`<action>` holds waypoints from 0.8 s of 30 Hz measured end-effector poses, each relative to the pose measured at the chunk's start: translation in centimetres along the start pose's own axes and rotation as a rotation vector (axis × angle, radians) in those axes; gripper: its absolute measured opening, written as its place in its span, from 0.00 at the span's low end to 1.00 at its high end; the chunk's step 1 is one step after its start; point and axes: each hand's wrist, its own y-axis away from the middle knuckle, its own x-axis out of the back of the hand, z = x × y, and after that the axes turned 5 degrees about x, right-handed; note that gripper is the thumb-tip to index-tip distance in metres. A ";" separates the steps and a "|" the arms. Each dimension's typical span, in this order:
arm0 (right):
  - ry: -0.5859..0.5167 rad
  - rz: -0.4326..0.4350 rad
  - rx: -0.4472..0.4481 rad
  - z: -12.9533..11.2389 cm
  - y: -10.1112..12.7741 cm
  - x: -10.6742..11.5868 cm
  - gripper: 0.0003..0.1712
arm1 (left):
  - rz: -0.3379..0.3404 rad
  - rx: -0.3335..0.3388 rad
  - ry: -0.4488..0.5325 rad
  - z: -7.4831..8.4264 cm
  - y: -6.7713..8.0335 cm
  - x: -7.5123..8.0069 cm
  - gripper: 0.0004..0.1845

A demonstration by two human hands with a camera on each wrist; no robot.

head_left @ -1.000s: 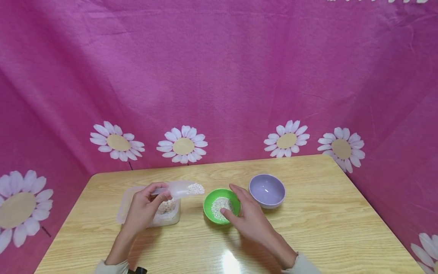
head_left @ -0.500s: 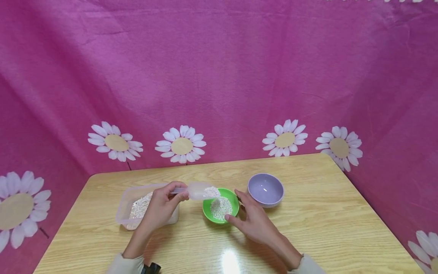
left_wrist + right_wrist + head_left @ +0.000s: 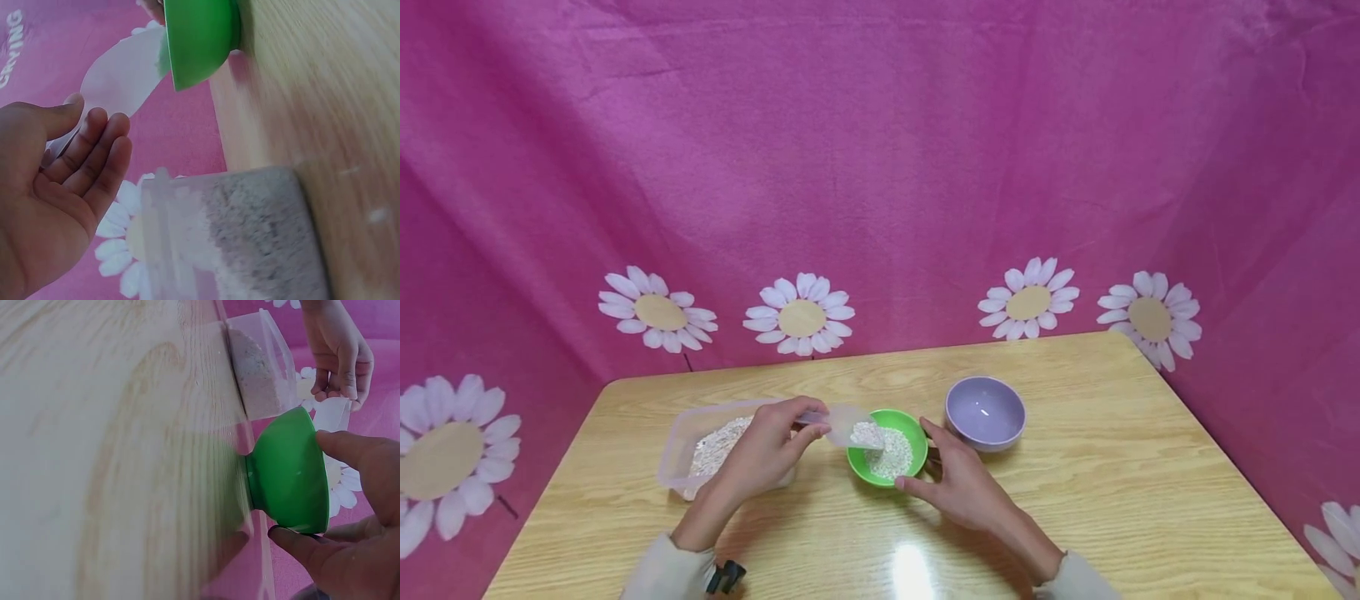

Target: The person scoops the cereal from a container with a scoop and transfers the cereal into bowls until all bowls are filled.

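Note:
My left hand [image 3: 771,446] pinches the handle of a translucent plastic scoop [image 3: 842,423] between thumb and fingers. The scoop tips down over the green bowl [image 3: 912,422], with pale flakes at its lip. More pale flakes [image 3: 895,457] lie heaped inside the bowl, which stands on the table. From the right, my right hand [image 3: 966,492] grips the bowl's side. In the right wrist view its thumb [image 3: 350,447] sits at the rim and fingers press the opposite side. The left wrist view shows the scoop [image 3: 122,78] reaching the green bowl [image 3: 197,40].
A translucent plastic tub [image 3: 679,450] of pale flakes stands at the left, partly hidden behind my left forearm. A purple bowl [image 3: 985,412] sits just behind and right of the green one. Behind the wooden table [image 3: 1112,467] hangs a pink cloth with daisies [image 3: 1028,302].
My left hand has carried the scoop rightward from over the tub to the green bowl, tilting it down. My right hand has settled against the bowl's side.

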 end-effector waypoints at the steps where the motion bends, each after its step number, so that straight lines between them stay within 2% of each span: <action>1: -0.003 0.001 0.002 0.0 0.0 0.0 0.56 | -0.014 -0.016 -0.013 0.2 -0.1 0.1 0.08; 6: -0.029 -0.006 0.007 0.1 -0.1 0.1 0.55 | -0.037 -0.090 -0.065 1.0 -0.4 1.0 0.07; 11: -0.040 -0.012 0.004 0.0 -0.1 0.1 0.55 | -0.016 -0.116 -0.079 1.6 -0.5 2.0 0.07; 18: -0.047 -0.012 0.002 -0.1 -0.3 0.1 0.55 | 0.005 -0.109 -0.050 1.5 -0.3 2.3 0.08; 24: 0.010 0.009 0.025 -0.2 -0.1 0.2 0.54 | 0.038 -0.053 -0.005 0.6 0.5 2.4 0.07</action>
